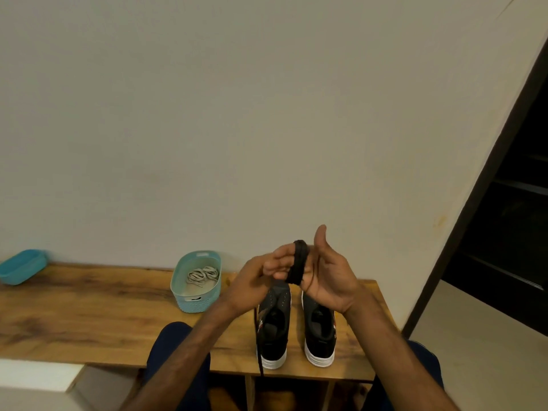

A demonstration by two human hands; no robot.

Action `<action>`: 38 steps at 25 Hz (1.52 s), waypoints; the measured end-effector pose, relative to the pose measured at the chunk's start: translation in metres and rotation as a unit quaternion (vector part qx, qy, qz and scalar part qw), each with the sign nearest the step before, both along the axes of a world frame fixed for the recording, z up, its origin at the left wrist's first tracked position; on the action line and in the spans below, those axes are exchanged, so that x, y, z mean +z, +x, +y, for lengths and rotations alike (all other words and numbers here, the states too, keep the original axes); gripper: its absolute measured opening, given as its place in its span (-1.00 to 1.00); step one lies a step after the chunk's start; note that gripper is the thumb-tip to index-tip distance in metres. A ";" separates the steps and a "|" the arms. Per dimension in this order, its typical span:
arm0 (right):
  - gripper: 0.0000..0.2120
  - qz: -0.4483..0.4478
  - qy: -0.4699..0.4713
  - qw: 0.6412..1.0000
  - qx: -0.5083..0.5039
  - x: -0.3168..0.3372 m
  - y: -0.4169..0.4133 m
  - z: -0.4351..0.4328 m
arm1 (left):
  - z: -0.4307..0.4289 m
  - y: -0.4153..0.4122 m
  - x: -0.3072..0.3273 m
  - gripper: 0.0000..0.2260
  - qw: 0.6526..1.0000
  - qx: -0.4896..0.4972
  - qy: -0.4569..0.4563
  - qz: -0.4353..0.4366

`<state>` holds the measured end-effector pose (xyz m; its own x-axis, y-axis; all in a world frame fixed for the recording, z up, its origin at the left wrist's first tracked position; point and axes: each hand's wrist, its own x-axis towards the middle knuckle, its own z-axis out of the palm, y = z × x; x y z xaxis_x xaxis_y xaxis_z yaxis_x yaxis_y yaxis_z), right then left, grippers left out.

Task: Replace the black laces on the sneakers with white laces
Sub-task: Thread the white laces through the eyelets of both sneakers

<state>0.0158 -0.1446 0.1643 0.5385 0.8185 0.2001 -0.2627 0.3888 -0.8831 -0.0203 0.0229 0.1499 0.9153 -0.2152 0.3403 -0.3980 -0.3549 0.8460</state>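
Two black sneakers (pixel 274 342) stood side by side at the near edge of the table (pixel 89 307), heels toward the person, toes and long axes running away to the wall. Above them the left hand (pixel 255 280) pinched the black lace (pixel 297 262), coiled upright round fingers beside the right hand (pixel 329 271), which stood wide, thumb up. Soft, light and limp, it looked best gripped across the coil's middle. Farther back, white laces (pixel 203 275) lay in a basket (pixel 192 304).
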 end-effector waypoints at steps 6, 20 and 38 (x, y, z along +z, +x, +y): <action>-0.68 0.051 0.023 0.994 -0.099 -0.005 0.005 -0.001 | -0.014 -0.009 -0.016 -0.75 0.978 -0.006 -0.153 0.140; -0.75 0.097 0.067 0.991 -0.067 -0.013 -0.005 0.005 | -0.002 -0.006 -0.015 -0.69 0.979 0.046 -0.123 0.157; -0.66 -0.083 -0.087 0.992 -0.026 -0.036 -0.020 0.010 | 0.022 0.005 -0.042 -0.78 0.998 0.026 0.048 0.035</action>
<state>-0.0043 -0.1348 0.1286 0.5526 0.8200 0.1488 -0.0907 0.2367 -0.9673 -0.0151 0.0449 0.1075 0.9471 -0.1957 0.2545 -0.3175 -0.4550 0.8320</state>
